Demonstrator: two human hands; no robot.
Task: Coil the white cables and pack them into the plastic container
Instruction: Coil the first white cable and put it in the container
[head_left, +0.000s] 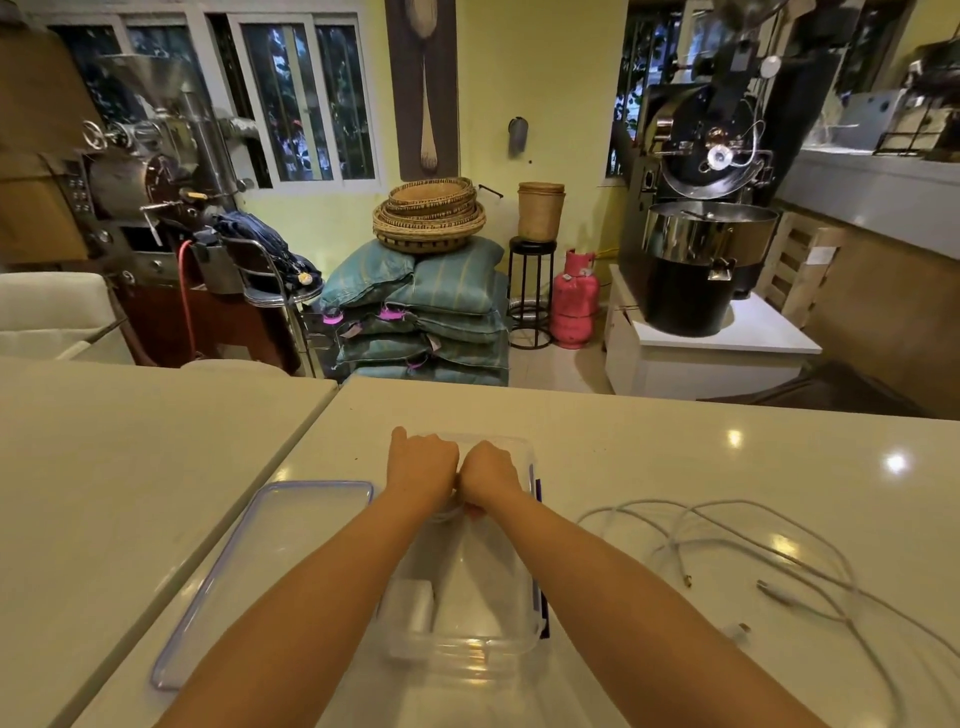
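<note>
Both forearms are reaching forward over the clear container (470, 644), which is sitting open on the table (649, 447). At its far end the left hand (423, 462) and right hand (488, 475) are pressing together, knuckles touching, each curled shut — a bit of white cable (448, 513) is showing beneath them, though which hand is gripping it I cannot tell. A white block (413, 603) is lying inside the container. Its lid (260, 571) is resting just left, and loose cables (727, 540) are sprawling to the right — still uncoiled.
</note>
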